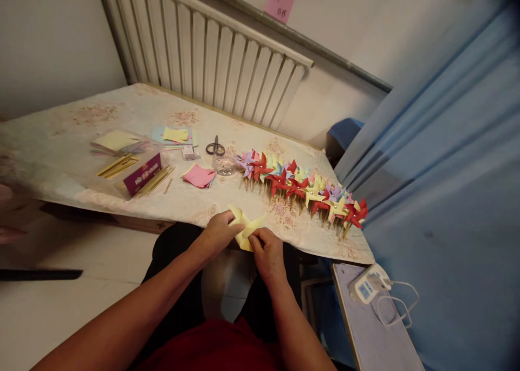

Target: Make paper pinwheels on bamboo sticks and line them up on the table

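Between my two hands, just over the table's front edge, is a yellow paper pinwheel (244, 240) with its blades partly folded inward. My left hand (219, 229) is closed on its left side, thumb toward the middle. On the right side my right hand (268, 252) pinches the paper with thumb and fingers. Beyond them lies a stack of pink cut paper (199, 176). A clear dish of small shiny pieces (225, 166) and dark-handled scissors (215, 146) are further back. Several finished pinwheels (298, 187) on sticks stand in rows to the right.
At left, a clear container (109, 182) holds thin wooden sticks (117, 167) and yellow paper (116, 140), with a purple label on it. More paper (175, 135) and a small box (190, 153) lie behind. A white power adapter (370, 285) with a cable rests on a side bench (376, 333).
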The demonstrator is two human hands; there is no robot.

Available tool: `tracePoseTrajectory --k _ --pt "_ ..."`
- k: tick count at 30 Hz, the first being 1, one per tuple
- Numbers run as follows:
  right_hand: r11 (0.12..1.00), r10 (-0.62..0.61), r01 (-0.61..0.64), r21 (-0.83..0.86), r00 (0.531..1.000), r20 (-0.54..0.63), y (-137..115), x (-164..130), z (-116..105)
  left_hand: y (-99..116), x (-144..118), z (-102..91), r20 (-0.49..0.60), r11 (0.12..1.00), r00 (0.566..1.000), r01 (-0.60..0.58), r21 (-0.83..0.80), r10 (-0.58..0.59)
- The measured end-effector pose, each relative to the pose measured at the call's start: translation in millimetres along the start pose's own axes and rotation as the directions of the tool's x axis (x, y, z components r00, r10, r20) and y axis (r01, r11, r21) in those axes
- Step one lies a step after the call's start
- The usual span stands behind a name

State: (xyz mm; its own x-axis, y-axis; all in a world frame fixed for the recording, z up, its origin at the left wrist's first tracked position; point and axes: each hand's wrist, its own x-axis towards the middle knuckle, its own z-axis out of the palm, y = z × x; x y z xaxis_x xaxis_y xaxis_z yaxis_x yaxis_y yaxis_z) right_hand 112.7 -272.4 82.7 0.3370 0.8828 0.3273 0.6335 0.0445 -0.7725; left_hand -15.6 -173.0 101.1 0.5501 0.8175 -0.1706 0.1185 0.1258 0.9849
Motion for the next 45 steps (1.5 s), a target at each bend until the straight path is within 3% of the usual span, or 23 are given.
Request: tracePoseTrajectory --k 13,20,27,36,41,45 --pt "0.998 -0.06 0.059 -0.026 0.997 -0.044 -10.6 1.7 -8.2 18.4 -3.6 2.8 -0.028 0.997 0.997 -0.072 0.015 0.072" --pt "0.998 -0.059 0.056 -0.037 0.995 -0.075 -13.7 -1.1 -13.6 24.2 -5.8 6.3 -0.001 0.996 0.996 -0.088 0.009 0.088" --pt "0.998 -0.046 0.04 -0.044 0.99 -0.132 -15.8 3.4 -23.5 43.6 -8.9 -0.3 0.064 0.994 0.992 -0.111 -0.024 0.112" --pt "1.0 0.001 0.001 0.016 0.988 -0.157 -24.4 9.1 -34.5 48.9 -8.7 -18.2 -0.08 0.982 0.986 -0.156 -0.106 0.148" --pt "0.993 0.087 -0.074 0.086 0.984 -0.158 -26.0 9.2 -37.4 44.7 -16.9 -14.1 -0.14 0.936 0.928 -0.329 0.124 0.345" --pt "0.959 0.204 -0.172 0.227 0.971 -0.126 -28.3 9.0 -39.0 42.0 -23.7 -10.7 -0.084 0.782 0.83 -0.479 0.399 0.551"
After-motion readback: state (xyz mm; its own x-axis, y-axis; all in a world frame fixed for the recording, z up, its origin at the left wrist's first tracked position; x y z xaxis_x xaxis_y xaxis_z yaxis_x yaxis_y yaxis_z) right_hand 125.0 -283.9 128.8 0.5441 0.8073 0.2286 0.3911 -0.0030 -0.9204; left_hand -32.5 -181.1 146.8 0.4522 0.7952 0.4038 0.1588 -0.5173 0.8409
